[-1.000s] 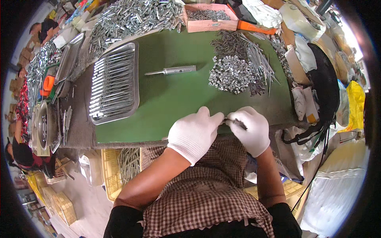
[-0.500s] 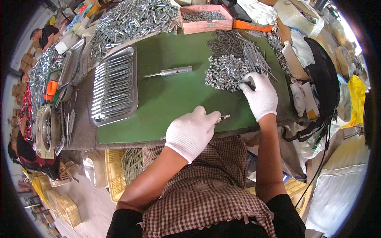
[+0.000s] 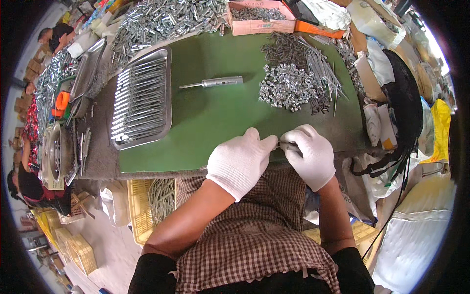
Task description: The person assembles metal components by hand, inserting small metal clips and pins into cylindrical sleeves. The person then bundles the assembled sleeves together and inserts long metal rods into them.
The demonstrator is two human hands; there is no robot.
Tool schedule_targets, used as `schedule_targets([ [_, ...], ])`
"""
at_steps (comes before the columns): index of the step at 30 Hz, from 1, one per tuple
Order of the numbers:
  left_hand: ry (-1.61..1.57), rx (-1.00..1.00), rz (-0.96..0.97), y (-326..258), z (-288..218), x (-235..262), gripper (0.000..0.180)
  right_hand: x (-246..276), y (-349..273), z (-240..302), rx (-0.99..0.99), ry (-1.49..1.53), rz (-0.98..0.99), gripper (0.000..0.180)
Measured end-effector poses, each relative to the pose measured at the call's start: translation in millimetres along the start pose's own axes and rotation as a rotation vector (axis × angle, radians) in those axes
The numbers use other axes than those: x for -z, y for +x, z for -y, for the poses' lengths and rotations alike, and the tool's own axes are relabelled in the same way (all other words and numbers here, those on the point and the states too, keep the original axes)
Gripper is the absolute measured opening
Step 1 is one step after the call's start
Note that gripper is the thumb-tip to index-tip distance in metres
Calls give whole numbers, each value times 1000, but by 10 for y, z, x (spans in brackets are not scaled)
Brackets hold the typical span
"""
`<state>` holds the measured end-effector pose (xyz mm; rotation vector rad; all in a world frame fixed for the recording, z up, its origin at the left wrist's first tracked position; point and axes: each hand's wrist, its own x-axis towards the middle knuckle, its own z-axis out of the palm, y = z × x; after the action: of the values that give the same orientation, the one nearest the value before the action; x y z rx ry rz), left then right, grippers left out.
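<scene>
My left hand, in a white glove, is closed around a slim silvery metal piece, mostly hidden by the fingers. Close against it, my gloved right hand pinches a small dark piece at the end of the metal one. Both hands are just above the near edge of the green mat. Beyond them lies a pointed tool with a silver cylindrical handle. To its right are a heap of small shiny metal caps, a pile of small dark spring-like pieces and thin metal rods.
A metal tray at the left holds rows of slim pointed tools. Behind the mat are a large heap of metal tubes and a pink box of small parts. A black mesh chair back stands at the right; yellow crates are below.
My right hand has come from the heap of caps back toward me and met the left hand. The left hand keeps its hold. The whole view has shifted slightly.
</scene>
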<state>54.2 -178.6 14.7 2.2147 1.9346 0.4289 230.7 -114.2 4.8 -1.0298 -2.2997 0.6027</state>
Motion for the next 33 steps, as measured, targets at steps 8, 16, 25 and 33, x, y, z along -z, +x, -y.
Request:
schedule_targets([
  [8,4,-32,-15,3,33,-36,18,-85,-13,-63,-135,37,49,11],
  [16,56,-72,17,-26,62,-58,32,49,124,165,-10,-327,222,13],
  [25,63,-69,126,3,79,23,44,84,213,-89,-93,245,139,24],
  [33,55,-93,137,8,64,42,41,-371,274,-1,-238,1772,-291,51],
])
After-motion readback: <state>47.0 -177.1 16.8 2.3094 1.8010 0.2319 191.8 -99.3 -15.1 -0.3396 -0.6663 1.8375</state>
